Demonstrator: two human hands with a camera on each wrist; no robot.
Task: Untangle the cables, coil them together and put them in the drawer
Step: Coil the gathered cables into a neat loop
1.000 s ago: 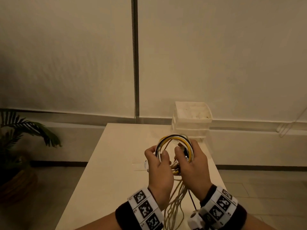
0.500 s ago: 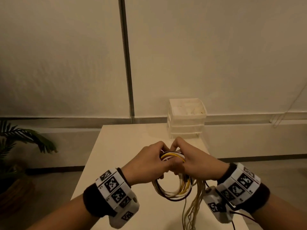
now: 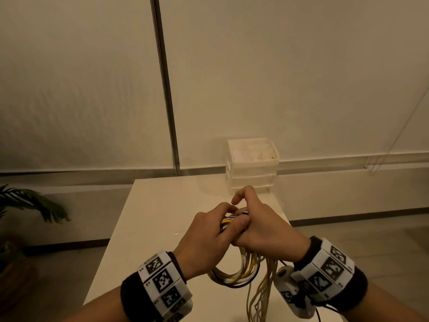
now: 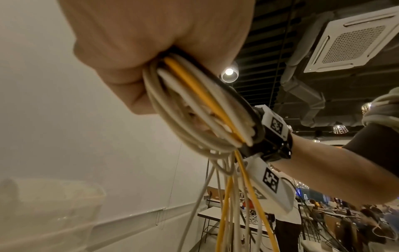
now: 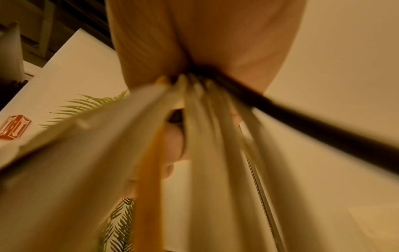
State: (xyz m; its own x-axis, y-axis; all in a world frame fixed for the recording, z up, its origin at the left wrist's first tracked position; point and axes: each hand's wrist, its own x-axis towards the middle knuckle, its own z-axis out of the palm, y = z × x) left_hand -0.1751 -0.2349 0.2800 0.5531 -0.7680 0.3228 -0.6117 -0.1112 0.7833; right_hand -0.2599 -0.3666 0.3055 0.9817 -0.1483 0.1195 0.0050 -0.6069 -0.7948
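In the head view, the left hand and the right hand are meeting above the pale rectangular table, both clasping the top of a coiled bundle of white, yellow and black cables. The left fingers are curling over the coil's upper arc, the thumb pressing on the strands; the right hand is gripping the same spot from the other side, its index finger arching up free. The coil's loop is hanging below the hands, and loose cream strands are trailing down toward the near table edge. A stacked translucent plastic drawer unit is standing at the table's far edge, well apart from the cables. A green potted plant is showing at the left.

In the left wrist view, the left hand is clenching around the coil, which is bulging out below the palm, with yellow and white tails dangling. The right forearm's marker-printed wristband is sitting just behind.

In the right wrist view, the right hand is squeezing the blurred strands, a black one slanting right.
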